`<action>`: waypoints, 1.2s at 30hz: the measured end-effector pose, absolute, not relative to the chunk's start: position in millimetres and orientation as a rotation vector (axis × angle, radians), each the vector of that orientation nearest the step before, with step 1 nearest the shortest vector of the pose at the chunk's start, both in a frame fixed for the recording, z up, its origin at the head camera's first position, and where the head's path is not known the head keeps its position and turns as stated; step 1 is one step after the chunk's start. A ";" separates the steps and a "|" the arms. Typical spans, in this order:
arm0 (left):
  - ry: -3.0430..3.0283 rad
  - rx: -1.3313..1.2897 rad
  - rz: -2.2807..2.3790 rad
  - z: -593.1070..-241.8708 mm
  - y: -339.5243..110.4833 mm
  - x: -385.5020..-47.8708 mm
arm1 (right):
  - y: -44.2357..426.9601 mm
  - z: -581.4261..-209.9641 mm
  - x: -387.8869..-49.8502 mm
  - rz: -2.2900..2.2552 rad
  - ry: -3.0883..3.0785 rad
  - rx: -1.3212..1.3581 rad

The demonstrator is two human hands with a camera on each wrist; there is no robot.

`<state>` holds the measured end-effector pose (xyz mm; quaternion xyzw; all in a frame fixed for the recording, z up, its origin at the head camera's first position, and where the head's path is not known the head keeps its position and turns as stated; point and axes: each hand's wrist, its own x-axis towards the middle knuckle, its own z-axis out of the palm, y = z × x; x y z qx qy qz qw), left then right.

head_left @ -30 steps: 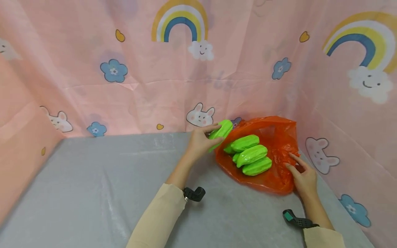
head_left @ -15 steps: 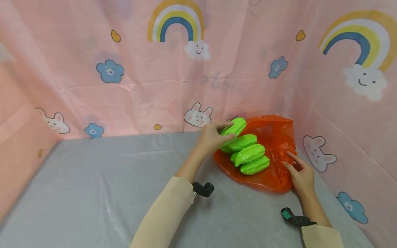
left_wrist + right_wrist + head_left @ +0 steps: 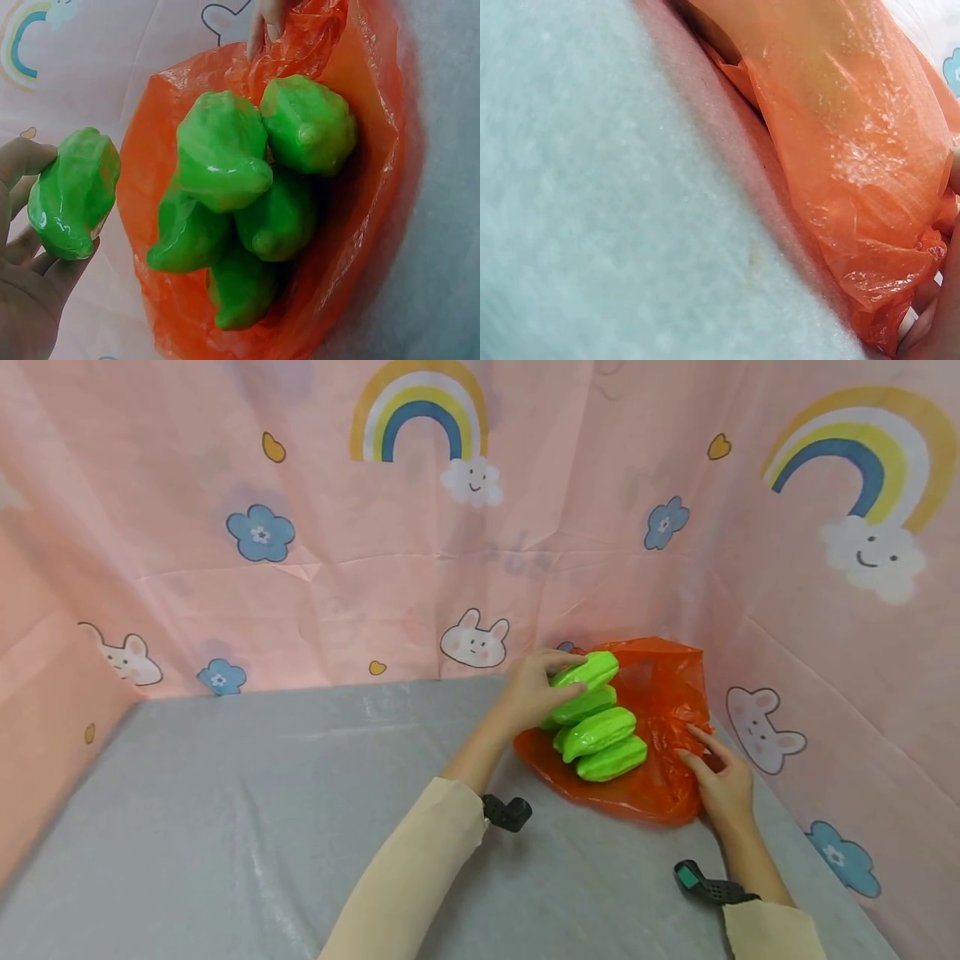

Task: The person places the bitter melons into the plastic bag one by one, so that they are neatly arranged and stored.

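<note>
My left hand grips a bright green ribbed gourd between thumb and fingers. In the left wrist view that held gourd has a glossy, lumpy skin and is apart from the pile. Several like green gourds lie heaped in the spread mouth of a red plastic bag. At the bag's right end, my right hand pinches the crumpled plastic with thumb and fingers. The right wrist view shows the bag bulging, with the fingers only partly visible at its edge.
A grey covered table lies under the bag. Pink printed cloth walls rise behind it and on both sides. The bag lies close to the back right corner.
My left hand has carried the gourd rightward, from the bag's left edge to over the heaped gourds. The right hand stays at the bag's right end. The head view has shifted slightly.
</note>
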<state>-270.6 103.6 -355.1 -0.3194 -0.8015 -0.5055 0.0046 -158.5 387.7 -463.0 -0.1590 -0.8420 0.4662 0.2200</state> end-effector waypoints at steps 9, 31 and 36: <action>-2.544 -0.968 -1.758 -362.7 117.4 -274.8 | 386.7 -464.5 -159.1 1.322 -2.309 -0.444; -2.679 -0.886 -1.609 -367.2 133.7 -265.0 | 386.3 -462.2 -158.3 1.373 -2.309 -0.474; -2.687 -0.901 -1.593 -369.7 135.9 -264.7 | 386.8 -461.7 -157.8 1.379 -2.309 -0.468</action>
